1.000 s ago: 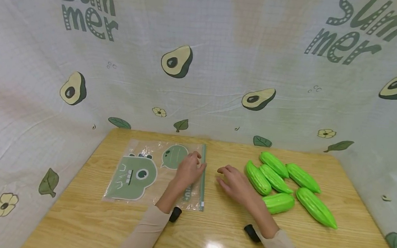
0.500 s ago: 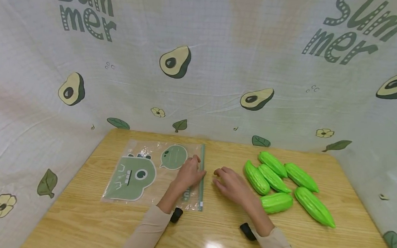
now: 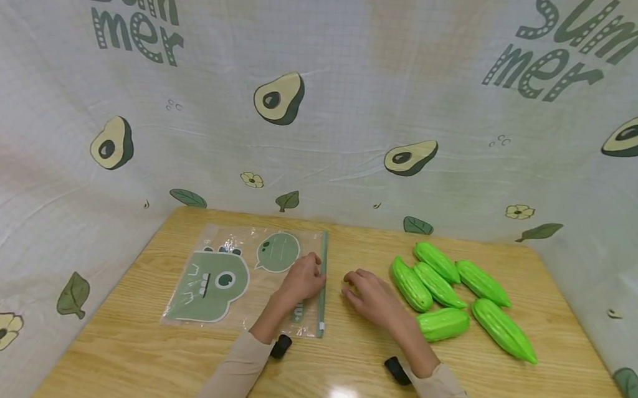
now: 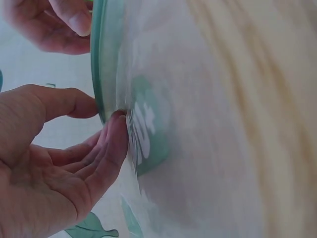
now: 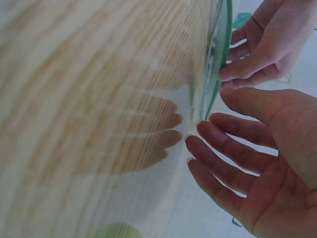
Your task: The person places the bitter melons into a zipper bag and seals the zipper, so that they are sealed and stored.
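Under and to the left of the left hand, a clear plastic zip bag with a green one-eyed monster print lies flat on the pale wooden counter, and no contents show through its film. The left hand grips nothing, as far as can be judged: its fingers are loosely bent, their tips at the bag's film, with the thumb against the straight green plastic zip strip. Just right of that strip, the right hand holds nothing, its fingers relaxed and slightly spread above bare wood. Beyond it to the right lie six glossy, bright green, ridged cucumber-like vegetables in a loose group, all outside the bag.

From this layout the work seems barely begun: the bag is spread out, while its filling and the vegetables' handling show no progress, so nearly everything appears left.

The left hand covers part of the bag's print and strip. Whether the zip is fastened cannot be told. The right forearm masks one end of the nearest vegetable, and both sleeves run out of the head view.
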Tool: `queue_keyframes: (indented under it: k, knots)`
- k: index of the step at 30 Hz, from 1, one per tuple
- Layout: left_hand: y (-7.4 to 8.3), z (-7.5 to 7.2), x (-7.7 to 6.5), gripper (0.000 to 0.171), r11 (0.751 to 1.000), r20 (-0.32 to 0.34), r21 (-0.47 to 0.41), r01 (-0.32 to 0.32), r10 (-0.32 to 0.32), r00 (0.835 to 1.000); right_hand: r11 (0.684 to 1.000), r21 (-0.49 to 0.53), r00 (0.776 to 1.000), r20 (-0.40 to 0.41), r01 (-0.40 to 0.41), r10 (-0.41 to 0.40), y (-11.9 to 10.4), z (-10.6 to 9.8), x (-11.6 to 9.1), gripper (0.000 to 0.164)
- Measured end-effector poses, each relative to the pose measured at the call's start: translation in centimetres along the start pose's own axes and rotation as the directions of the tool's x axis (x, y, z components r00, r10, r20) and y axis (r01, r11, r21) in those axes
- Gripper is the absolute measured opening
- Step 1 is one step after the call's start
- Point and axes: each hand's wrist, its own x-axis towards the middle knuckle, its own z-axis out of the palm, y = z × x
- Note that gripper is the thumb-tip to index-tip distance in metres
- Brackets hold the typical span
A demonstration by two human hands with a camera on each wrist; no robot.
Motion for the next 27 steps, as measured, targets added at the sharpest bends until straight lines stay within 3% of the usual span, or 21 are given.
queue_keyframes:
  k: [11,17,27]
  knots:
    - [-0.1,-0.5,-0.6,0.028,0.998,-0.006,-0.068,0.007,-0.008,1.000,0.984,0.168,0.997,0.048,-0.064,0.057,-0.1,0.0,0.2,0.016]
    - [0.1,-0.9,-1.1,0.023,0.995,-0.009,-0.105,0.000,-0.001,1.000,0.939,0.316,0.990,0.088,-0.133,0.111,-0.8,-0.1,0.4,0.021]
    - [0.2,-1.3,-1.6,0.022,0.983,-0.020,-0.181,-0.032,0.029,0.999,0.882,0.446,0.988,0.050,-0.153,0.146,-1.5,0.5,0.6,0.024]
